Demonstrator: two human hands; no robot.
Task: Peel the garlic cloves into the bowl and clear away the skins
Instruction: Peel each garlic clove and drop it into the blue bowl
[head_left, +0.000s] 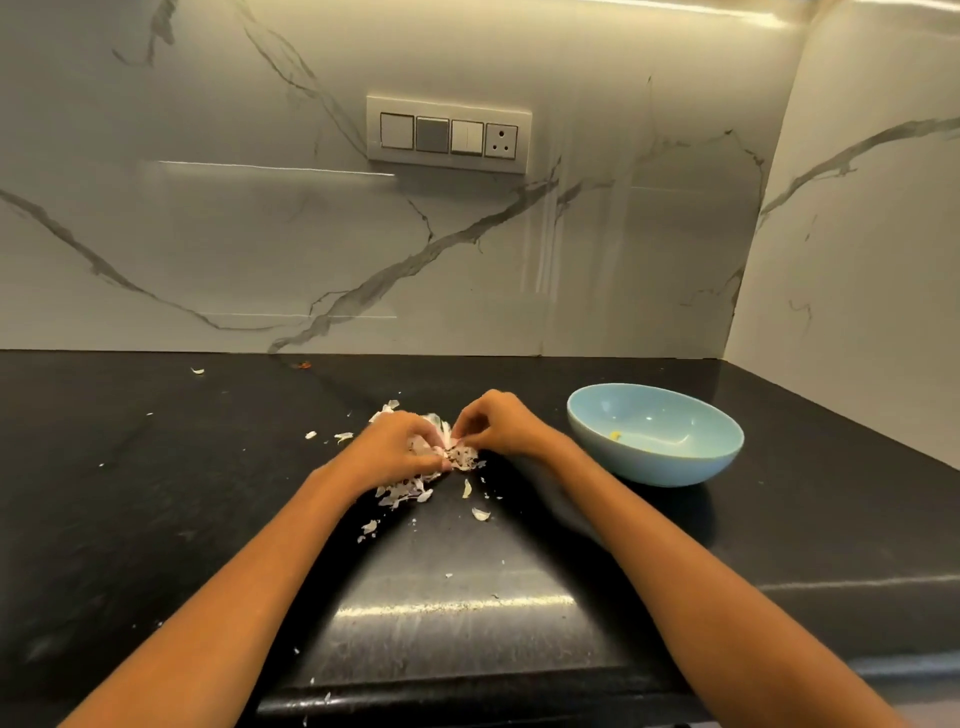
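Observation:
Both hands meet over a garlic bulb (453, 451) with papery white-and-purple skin on the black counter. My left hand (395, 447) curls around the bulb from the left and hides most of it. My right hand (496, 423) pinches the skin at the bulb's top with fingertips. A pile of loose skins (402, 491) lies just in front of my left hand. To the right stands a light blue bowl (655, 465) with one small yellowish piece (615, 435) inside.
Skin flakes are scattered over the black counter (156, 493), with one curled skin (480, 514) near the front and a flake (197, 370) by the back wall. A marble backsplash with a switch panel (449, 132) rises behind. The counter's front edge is close below.

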